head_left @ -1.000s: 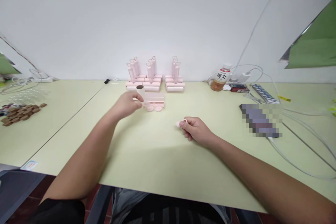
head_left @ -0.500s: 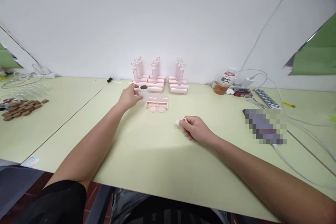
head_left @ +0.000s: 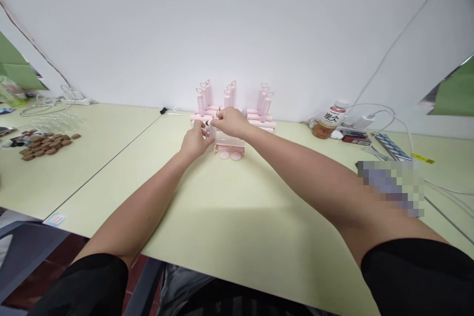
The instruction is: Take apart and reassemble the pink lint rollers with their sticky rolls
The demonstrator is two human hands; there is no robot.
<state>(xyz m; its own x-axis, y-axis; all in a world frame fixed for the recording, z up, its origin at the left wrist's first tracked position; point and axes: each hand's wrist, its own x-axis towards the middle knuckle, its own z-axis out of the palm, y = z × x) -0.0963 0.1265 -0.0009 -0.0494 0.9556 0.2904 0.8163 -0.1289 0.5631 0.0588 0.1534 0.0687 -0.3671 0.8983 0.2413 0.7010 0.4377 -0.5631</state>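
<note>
My left hand [head_left: 196, 141] is closed around a small clear cylinder [head_left: 211, 132] with a dark round top, held upright just above or on the table. Over the cylinder's top, my right hand [head_left: 232, 122] pinches a small pale pink piece with a loop, largely hidden by the fingers. Whether that piece touches the cylinder I cannot tell. Just right of the cylinder lies an opened pink case [head_left: 240, 149] with a clear lid. Two flat pink discs [head_left: 236, 156] rest in front of it. Behind my hands stand several slim pink tubes [head_left: 265, 107] with heart-shaped loops, beside pink cases [head_left: 262, 124] lying flat.
To the right are a drink bottle [head_left: 328, 119], a small red box [head_left: 356, 138], a blurred-out phone [head_left: 388, 187] and white cables. On the left lie brown discs [head_left: 48, 147] and clear plastic pieces [head_left: 59, 121]. A wall [head_left: 237, 29] backs the table.
My right hand has moved left and away from me, bringing the small pink piece to the top of the cylinder. My left hand still holds the cylinder. The view has shifted slightly.
</note>
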